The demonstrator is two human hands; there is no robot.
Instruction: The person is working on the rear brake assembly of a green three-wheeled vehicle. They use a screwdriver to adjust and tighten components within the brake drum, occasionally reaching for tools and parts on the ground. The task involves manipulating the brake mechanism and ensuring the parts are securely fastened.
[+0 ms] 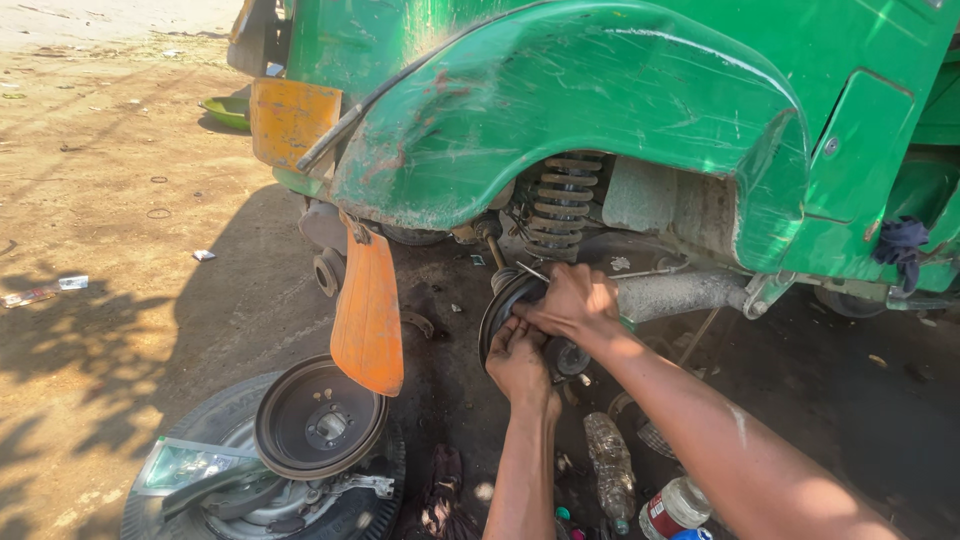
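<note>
Under the green vehicle's wheel arch (560, 110), both my hands work at the bare brake backing plate (497, 312) on the rear axle. My left hand (518, 362) presses against the lower part of the plate, fingers curled on the brake parts. My right hand (572, 300) grips the upper part from the axle side, fingers closed over it. A rusty coil spring (560, 205) stands just above. What exactly each hand holds is hidden by the fingers.
A removed brake drum (318, 417) lies on a wheel and tyre (215, 440) at the lower left. An orange mud flap (368, 310) hangs beside it. A plastic bottle (610, 470), a small jar (672, 508) and a rag (442, 490) lie on the oily ground below my arms.
</note>
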